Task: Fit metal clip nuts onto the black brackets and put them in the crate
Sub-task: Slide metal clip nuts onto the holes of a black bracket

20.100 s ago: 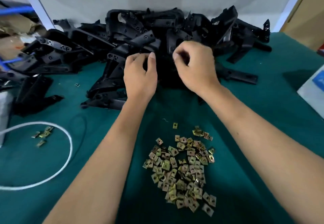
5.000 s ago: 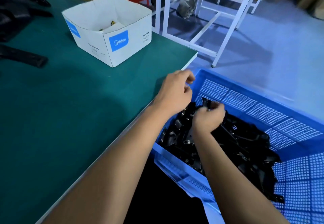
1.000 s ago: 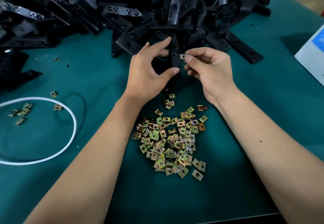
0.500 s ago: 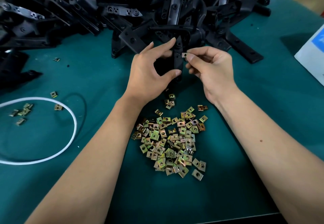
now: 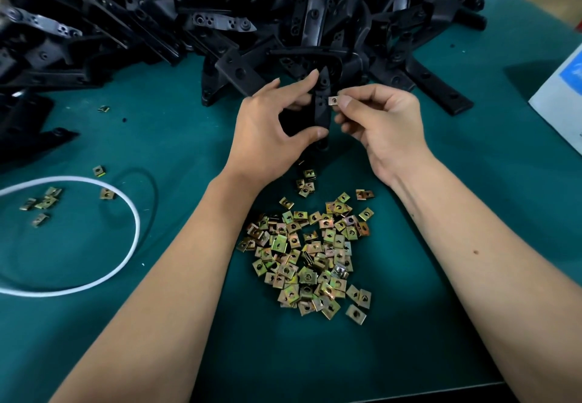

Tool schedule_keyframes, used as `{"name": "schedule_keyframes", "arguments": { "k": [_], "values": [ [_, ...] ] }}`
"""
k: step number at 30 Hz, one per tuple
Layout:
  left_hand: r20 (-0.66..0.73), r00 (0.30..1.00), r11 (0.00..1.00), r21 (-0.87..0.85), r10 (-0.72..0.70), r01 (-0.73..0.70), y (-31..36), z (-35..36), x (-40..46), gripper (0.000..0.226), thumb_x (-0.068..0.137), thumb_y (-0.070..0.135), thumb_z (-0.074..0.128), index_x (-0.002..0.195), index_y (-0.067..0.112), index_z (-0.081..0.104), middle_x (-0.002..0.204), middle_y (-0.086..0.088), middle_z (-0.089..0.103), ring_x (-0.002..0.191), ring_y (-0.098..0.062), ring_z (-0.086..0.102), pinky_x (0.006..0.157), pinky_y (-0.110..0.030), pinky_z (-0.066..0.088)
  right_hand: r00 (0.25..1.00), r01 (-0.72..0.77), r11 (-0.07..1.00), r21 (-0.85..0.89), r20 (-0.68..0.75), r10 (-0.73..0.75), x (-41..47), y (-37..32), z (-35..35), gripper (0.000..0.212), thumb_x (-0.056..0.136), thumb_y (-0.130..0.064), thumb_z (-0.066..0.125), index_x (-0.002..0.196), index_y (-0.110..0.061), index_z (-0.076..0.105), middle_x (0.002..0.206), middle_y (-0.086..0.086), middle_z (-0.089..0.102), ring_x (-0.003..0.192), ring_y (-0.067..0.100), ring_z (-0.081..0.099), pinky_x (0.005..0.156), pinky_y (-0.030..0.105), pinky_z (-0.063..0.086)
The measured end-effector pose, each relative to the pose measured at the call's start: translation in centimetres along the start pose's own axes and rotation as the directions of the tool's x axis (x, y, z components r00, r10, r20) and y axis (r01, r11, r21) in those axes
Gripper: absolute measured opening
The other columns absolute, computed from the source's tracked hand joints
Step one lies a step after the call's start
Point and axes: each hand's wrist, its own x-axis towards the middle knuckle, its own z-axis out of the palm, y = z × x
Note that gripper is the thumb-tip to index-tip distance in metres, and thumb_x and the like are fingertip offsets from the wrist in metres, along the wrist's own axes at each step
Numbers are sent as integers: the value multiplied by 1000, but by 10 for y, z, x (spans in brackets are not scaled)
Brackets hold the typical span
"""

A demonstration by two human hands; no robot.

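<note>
The green tabletop (image 5: 472, 198) stretches wide, and the big heap of black brackets (image 5: 283, 18) crowds its far side, spilling toward the left edge. On the right a white carton (image 5: 563, 84) pokes in at the rim; the crate is out of view. Open felt lies right of the wrists and along the near edge, so there is room to swing away that side. At left lies a white cord loop (image 5: 135, 229), and the pile of clip nuts (image 5: 308, 254) sits between the forearms, just below the work.

Now the action: the left hand (image 5: 271, 128) grips one bracket (image 5: 321, 103) upright, thumb low and fingers high. The right hand (image 5: 381, 119) pinches a single clip nut (image 5: 333, 100), and over the last second it has crept up to touch the bracket's edge. By my read the nut is about to slide on; nothing seated yet. Loose nuts (image 5: 305, 179) lie directly under the hands, so a fumble drops among them.
</note>
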Motion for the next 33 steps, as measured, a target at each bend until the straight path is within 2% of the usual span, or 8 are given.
{"name": "schedule_keyframes", "arguments": {
  "k": [4, 9, 12, 22, 33],
  "values": [
    [10, 1000, 1000, 16, 13, -14, 1, -1, 1, 75, 75, 25, 90, 143, 17, 59, 112, 5, 73, 104, -1, 66, 124, -29, 28, 1000, -6, 999, -32, -16, 6, 0, 1, 0, 11, 89, 6, 72, 92, -5, 73, 76, 6, 72, 67, 15, 66, 62, 25, 52],
    [23, 1000, 1000, 18, 15, -16, 2, -2, 1, 76, 75, 25, 90, 143, 16, 59, 113, 3, 74, 103, -2, 67, 125, -29, 27, 999, 47, 999, -27, 5, -47, -1, 0, -1, 23, 88, 8, 71, 105, -7, 64, 77, 4, 71, 68, 16, 65, 65, 26, 52],
    [26, 999, 1000, 20, 19, -20, 3, -3, 2, 76, 74, 24, 91, 143, 15, 59, 115, 1, 75, 102, -2, 67, 125, -31, 27, 997, 69, 997, -36, 27, -68, 0, -1, -1, 24, 88, 8, 71, 104, -9, 62, 76, 5, 68, 67, 16, 63, 65, 26, 50],
    [35, 998, 998, 34, 42, -44, 5, -1, 3, 77, 73, 24, 91, 143, 13, 59, 114, -3, 75, 103, -9, 69, 125, -25, 22, 993, 89, 994, -68, 78, -84, 1, -2, -4, 24, 88, 7, 68, 94, -14, 59, 72, 0, 65, 66, 15, 59, 65, 28, 48],
    [28, 999, 999, 2, 33, -33, 4, -1, 3, 77, 72, 20, 92, 141, 12, 60, 108, 2, 72, 96, -5, 66, 127, -31, 23, 989, 40, 999, -30, 143, -36, 1, -3, -5, 27, 91, 12, 63, 87, -13, 54, 72, -2, 61, 66, 15, 57, 62, 24, 47]
  ]
}}
